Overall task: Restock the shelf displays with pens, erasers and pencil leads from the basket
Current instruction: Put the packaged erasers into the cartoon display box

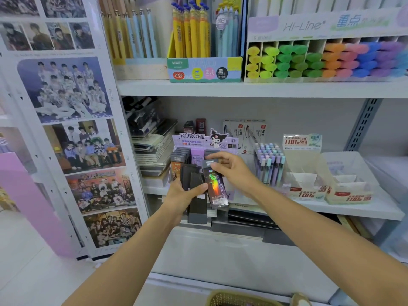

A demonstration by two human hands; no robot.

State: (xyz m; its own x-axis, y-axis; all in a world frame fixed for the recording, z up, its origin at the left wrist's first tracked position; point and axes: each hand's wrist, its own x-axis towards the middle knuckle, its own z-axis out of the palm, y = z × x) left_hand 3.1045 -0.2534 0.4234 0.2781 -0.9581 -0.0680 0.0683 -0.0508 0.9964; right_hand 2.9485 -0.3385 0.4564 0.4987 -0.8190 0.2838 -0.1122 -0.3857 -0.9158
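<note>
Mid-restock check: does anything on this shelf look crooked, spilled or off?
Nothing is spilled or damaged. The notebook stack left of the Kuromi display is fanned unevenly, its edges out of line. The clear lead trays at right look almost empty.

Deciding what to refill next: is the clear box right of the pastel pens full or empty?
Looks empty: inside the clear box only white card dividers show, no packs.

"KUROMI" on lead display (204,141), "Hi-Line" on highlighter box (309,26)
</note>
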